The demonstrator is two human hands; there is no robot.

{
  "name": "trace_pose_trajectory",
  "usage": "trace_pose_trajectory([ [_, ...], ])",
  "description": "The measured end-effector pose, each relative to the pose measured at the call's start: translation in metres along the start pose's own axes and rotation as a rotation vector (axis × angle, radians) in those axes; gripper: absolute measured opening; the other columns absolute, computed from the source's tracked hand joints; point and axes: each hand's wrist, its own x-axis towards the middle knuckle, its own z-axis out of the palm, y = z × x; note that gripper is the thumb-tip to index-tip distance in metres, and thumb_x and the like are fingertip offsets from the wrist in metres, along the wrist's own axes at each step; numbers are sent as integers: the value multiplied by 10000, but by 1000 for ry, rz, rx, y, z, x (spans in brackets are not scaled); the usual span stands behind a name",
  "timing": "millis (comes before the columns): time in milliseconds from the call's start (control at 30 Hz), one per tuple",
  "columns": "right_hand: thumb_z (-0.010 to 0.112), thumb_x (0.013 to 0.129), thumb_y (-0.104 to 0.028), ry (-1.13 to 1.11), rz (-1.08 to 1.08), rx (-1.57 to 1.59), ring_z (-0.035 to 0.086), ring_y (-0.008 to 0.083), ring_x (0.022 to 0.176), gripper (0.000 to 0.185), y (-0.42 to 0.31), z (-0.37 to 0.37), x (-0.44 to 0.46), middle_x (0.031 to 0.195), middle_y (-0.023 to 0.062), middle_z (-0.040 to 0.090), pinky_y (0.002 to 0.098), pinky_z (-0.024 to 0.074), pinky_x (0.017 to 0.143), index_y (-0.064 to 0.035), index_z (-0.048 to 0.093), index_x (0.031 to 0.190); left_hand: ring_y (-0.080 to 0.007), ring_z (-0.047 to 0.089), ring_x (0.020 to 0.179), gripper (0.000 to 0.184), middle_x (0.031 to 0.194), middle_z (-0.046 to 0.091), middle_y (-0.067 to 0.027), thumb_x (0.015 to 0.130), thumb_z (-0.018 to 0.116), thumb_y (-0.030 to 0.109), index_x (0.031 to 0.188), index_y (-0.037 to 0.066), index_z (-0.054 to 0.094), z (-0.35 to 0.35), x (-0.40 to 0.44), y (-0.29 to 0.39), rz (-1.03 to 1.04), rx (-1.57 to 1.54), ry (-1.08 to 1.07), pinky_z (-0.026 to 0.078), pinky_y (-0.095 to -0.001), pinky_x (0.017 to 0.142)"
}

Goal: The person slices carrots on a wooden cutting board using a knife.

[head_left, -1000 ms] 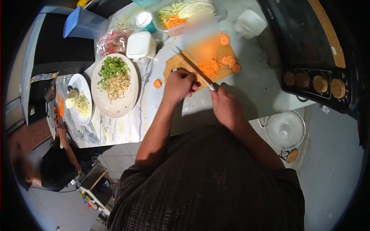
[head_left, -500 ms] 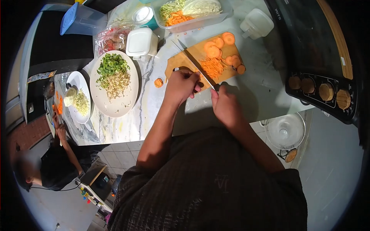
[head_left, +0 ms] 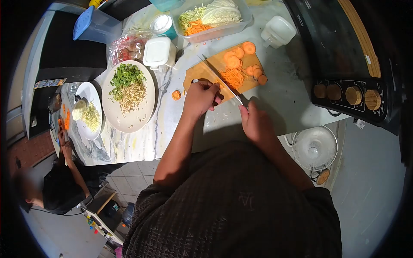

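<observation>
My right hand (head_left: 257,122) is closed around the handle of a kitchen knife (head_left: 216,74), whose blade lies slantwise across a wooden cutting board (head_left: 195,74). On the near left part of the board my left hand (head_left: 200,98) has its fingers curled beside the blade. A bit of orange carrot shows at its fingertips; the rest is hidden under the fingers. Beyond the blade is a pile of shredded carrot (head_left: 232,78). Round carrot slices (head_left: 232,61) lie along the board's far right side. A carrot end (head_left: 176,95) sits on the counter left of the board.
A plate (head_left: 111,95) holds chopped greens and bean sprouts; an oval plate (head_left: 81,90) stands further left. At the back are a clear tub (head_left: 206,38) of cut vegetables and a white-lidded container (head_left: 157,52). An oven (head_left: 344,92) stands right. Another person (head_left: 66,185) works at far left.
The whole view has shifted slightly. My right hand and the knife handle have moved a little right and toward me, while my left hand stays in nearly the same place.
</observation>
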Motion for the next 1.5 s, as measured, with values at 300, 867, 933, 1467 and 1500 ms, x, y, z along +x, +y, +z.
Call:
trace_pose_trajectory([
  [300,491,969,-379,44,-60,117,605,467,643,367,0,3,0,646,257,601,552,474,571,-25,514,878,-120,558,486,227,665,639,-103,913,575,159,819,-44,616,-2,0,0,-10,-75,-40,445,-247,433],
  [867,485,971,-364,-24,-65,70,616,456,665,359,-6,-3,3,655,248,609,541,485,597,-23,531,868,-111,548,466,261,644,642,-92,921,575,197,833,-44,620,-2,3,-3,-31,-30,-7,442,-242,432],
  [933,485,971,-363,-37,-46,61,620,453,668,356,-9,-5,2,657,245,613,536,489,598,-24,532,872,-110,543,455,258,644,642,-93,920,575,196,834,-43,621,-1,3,-3,-33,-20,-19,438,-241,428],
  [1467,514,958,-381,-92,-5,-39,640,440,682,365,-5,-2,11,689,234,637,518,511,608,-19,533,913,-114,552,470,278,653,651,-98,928,567,204,819,-48,610,3,-3,4,-23,13,29,439,-253,444],
  [1500,516,957,-383,-99,6,-52,643,438,684,369,-6,-3,12,699,235,640,516,512,607,-17,534,917,-113,549,466,279,649,650,-97,927,567,204,814,-48,609,2,-3,4,-19,18,33,439,-253,447],
])
